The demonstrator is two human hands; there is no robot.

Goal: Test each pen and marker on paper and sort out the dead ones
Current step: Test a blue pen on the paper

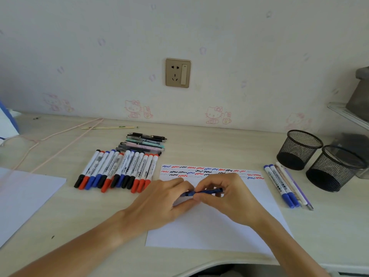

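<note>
From the head camera, both hands met over the paper [209, 226] on the desk [99, 216]. The left hand [159, 204] and right hand [225, 198] together pinched a blue pen [201, 192], held level just above the sheet, the left at its left end and the right along its barrel. Whether a cap was on could not be told.

Red, blue and black squiggles [211, 171] ran in rows across the top of the paper.

Left of the sheet lay a row of markers [115, 170] with black, red and blue caps; their barrels bore print too small to read. Behind them sat a pile of pens [144, 143].

Right of the paper lay a small group [287, 185]: two blue markers and some slim pens. Beyond stood two mesh cups [319, 158].

A socket [178, 72] sat on the wall, above cartoon cat stickers [137, 109]. A second sheet [24, 194] lay at far left.
</note>
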